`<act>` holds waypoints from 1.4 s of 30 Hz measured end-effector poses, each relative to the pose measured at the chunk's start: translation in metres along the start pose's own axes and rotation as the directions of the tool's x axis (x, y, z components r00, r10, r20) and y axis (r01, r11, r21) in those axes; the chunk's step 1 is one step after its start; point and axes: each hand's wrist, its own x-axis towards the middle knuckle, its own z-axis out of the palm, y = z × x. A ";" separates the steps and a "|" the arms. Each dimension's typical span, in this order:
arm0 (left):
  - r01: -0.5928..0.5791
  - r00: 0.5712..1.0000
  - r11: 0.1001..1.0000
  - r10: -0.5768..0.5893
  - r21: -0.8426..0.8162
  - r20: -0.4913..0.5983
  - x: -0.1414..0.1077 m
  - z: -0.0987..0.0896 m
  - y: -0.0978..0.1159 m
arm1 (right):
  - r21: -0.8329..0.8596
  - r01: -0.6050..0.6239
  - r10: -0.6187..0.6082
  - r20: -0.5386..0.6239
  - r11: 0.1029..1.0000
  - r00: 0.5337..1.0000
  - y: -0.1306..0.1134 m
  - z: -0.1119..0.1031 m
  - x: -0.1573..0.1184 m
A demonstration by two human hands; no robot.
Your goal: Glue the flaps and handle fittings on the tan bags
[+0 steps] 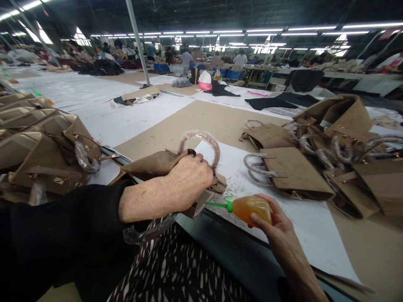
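Note:
A tan handbag (154, 163) with plastic-wrapped handles lies at the near table edge, partly over my lap. My left hand (189, 180) is closed on its upper part, beside the raised handle (201, 136); its fingertips are hidden behind the knuckles. My right hand (277, 218) is wrapped round a squeeze bottle (250, 209) of amber liquid, tilted on its side. The bottle's thin green nozzle (217, 204) points left, at the bag's near side below my left wrist. Whether the tip touches the bag I cannot tell.
Several tan bags (296, 174) are heaped at the right, and more bags (47, 155) stand in a row at the left. White paper (308, 226) with dark scraps covers part of the table. Black cloth pieces (280, 100) lie farther back. People are at far tables.

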 end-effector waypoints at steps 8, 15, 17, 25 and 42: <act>-0.006 1.000 1.000 0.006 0.011 -0.030 -0.001 0.002 0.002 | 0.053 -0.045 0.045 -0.001 0.998 0.999 0.002 0.002 -0.011; 0.008 0.998 1.000 -0.009 0.010 0.066 0.000 -0.006 0.005 | 0.096 -0.045 0.043 0.020 0.994 0.999 -0.001 0.010 -0.022; 0.000 0.998 1.000 -0.001 0.020 0.059 -0.001 -0.006 0.005 | 0.098 -0.039 0.036 0.035 0.994 0.999 -0.001 0.011 -0.025; -0.007 0.998 1.000 0.008 -0.009 0.055 -0.003 -0.003 0.006 | -0.013 0.007 -0.007 -0.024 1.000 1.000 -0.007 0.014 -0.026; 0.008 1.000 1.000 -0.008 0.012 0.002 -0.003 0.001 0.005 | -0.253 0.061 -0.112 -0.190 0.965 0.975 0.005 0.016 -0.007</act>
